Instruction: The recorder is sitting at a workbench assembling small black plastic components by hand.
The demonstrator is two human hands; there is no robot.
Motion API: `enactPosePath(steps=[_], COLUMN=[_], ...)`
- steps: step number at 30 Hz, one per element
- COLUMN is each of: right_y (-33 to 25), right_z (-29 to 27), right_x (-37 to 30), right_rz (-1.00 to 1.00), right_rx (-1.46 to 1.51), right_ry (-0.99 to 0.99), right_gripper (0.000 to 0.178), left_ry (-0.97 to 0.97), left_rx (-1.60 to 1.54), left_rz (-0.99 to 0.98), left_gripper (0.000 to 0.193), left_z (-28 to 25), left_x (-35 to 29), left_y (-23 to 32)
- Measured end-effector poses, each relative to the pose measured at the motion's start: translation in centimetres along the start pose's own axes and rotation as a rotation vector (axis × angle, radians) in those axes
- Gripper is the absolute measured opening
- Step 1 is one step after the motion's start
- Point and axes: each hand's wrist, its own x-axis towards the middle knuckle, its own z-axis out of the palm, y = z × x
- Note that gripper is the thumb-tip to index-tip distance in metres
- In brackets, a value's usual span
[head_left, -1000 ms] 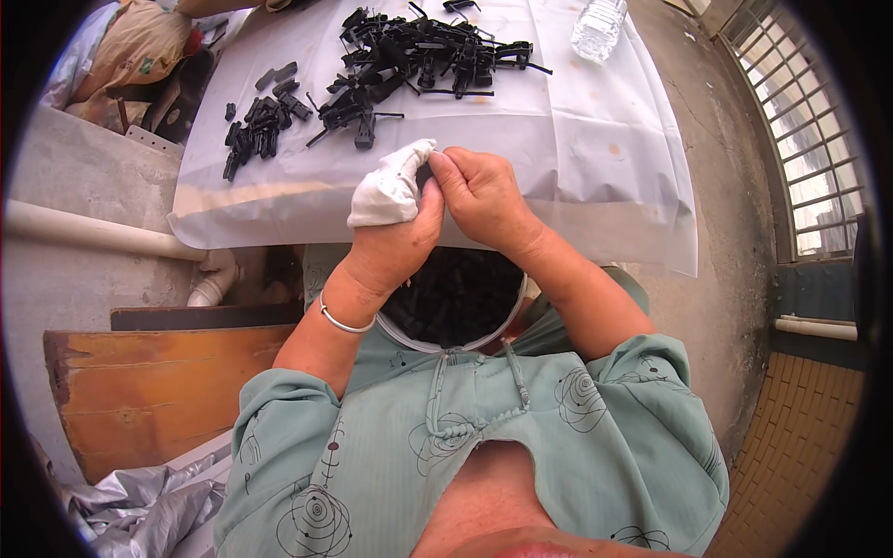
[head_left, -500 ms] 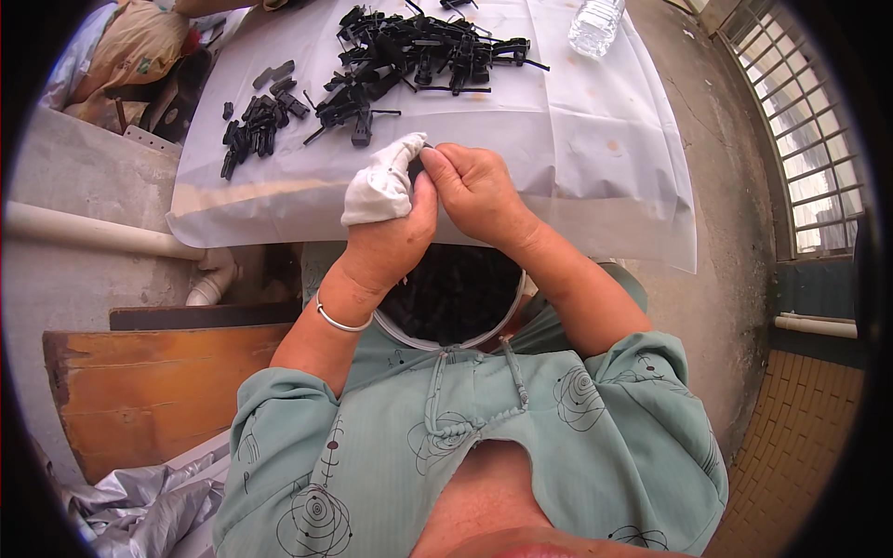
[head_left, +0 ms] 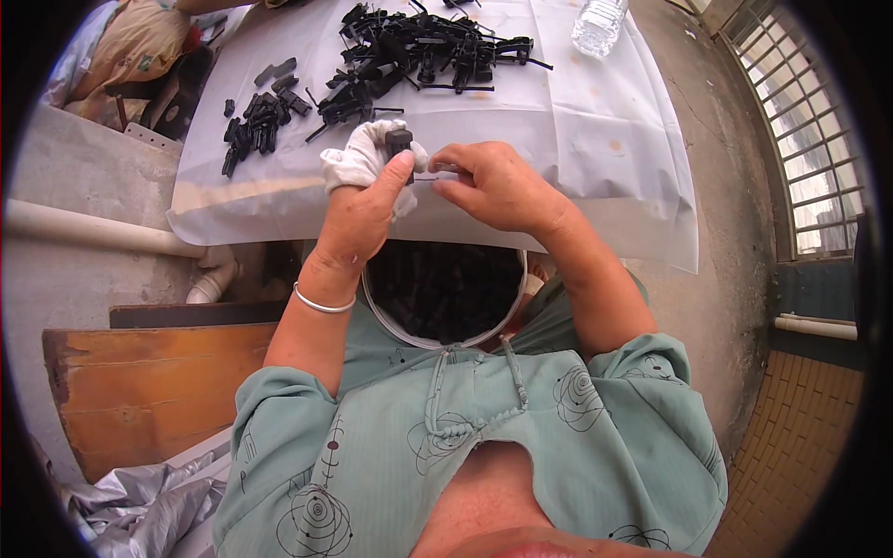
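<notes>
My left hand (head_left: 367, 172), its fingers in a white cloth glove and its thumb bare, is closed around a small black plastic part (head_left: 398, 141) with a blocky top end. A thin dark stem (head_left: 424, 179) runs from beside that part towards my right hand (head_left: 498, 186). The bare right hand has thumb and forefinger curled around the stem's end, a small gap showing between them. Both hands are above the near edge of the covered table. Beyond them lies a large pile of black plastic parts with thin rods (head_left: 437, 51). A smaller group of black pieces (head_left: 265, 121) lies to the left.
A white-rimmed bucket (head_left: 372, 302) of black pieces stands between my legs under the table edge. White sheeting (head_left: 595, 177) covers the table. A clear plastic bottle (head_left: 598, 26) lies at far right. On the left are a pipe (head_left: 102, 231) and a wooden board (head_left: 167, 391).
My hands have drawn apart from their close grip. The left moved left and turned, bringing the black part into view; the right now sits slightly right of it.
</notes>
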Motion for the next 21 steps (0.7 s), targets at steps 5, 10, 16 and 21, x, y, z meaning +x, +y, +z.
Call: enactPosePath(steps=[5, 10, 16, 21], right_y=[0.5, -0.3, -0.2, -0.6], right_z=[-0.3, 0.5, 0.7, 0.4], right_x=[0.4, 0.4, 0.3, 0.3], right_rz=[-0.185, -0.031, -0.01, -0.037], right_rx=[0.047, 0.371, 0.362, 0.196], right_ry=[0.194, 0.189, 0.17, 0.061], right_gripper=[0.009, 0.011, 0.011, 0.02], left_ry=[0.0, -0.142, -0.179, -0.086], left_rx=[0.163, -0.021, -0.01, 0.107], left_rz=[-0.005, -0.192, -0.101, -0.039], left_gripper=[0.028, 0.033, 0.028, 0.025], left_z=[0.0, 0.3, 0.5, 1.0], left_x=[-0.1, -1.0, -0.6, -0.6], left_y=[0.5, 0.6, -0.1, -0.2])
